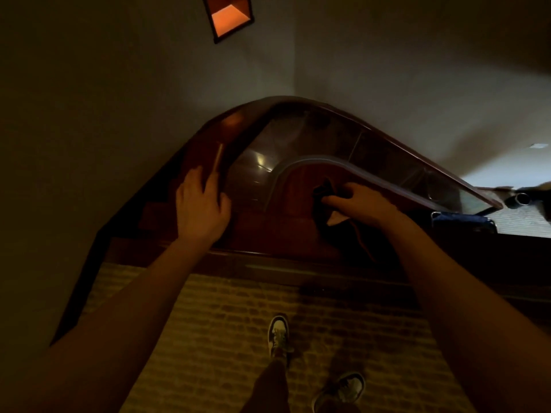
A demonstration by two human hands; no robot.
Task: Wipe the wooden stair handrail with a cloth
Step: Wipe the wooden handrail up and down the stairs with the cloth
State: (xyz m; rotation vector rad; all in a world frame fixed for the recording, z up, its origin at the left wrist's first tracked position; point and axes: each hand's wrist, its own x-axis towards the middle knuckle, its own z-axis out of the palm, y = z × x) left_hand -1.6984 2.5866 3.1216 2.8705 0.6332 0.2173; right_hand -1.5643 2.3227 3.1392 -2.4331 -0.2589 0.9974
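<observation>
- Here, a person stands in a dim stairwell and looks down at two bare arms stretched forward.
- The left hand (202,208) lies flat with its fingers straight and a little apart. It holds nothing. The fingertips reach up onto the dark, shiny brown wooden handrail (205,153), which bends in a big curve on the left side.
- The right hand (362,204) has its fingers curled round a dark crumpled cloth (323,195). A small pale corner of the cloth pokes out under the hand.
- The cloth is near the middle of the view, in front of the reddish-brown wooden panel (298,222). It is too dark to tell if the cloth touches the wood.
- The two hands are well apart, one on each side of the curve.
- A shiny glass side panel (384,156) runs under the far rail and slopes down to the right.
- Below the arms is a tan woven carpet with a brick-like pattern (226,338).
- Two dark-and-white sneakers (278,333) stand on the carpet, one ahead of the other.
- High up on the grey wall is an orange glowing square opening (229,17).
- A dark blue bag-like thing (459,220) sits on the right, near the low end of the glass.
</observation>
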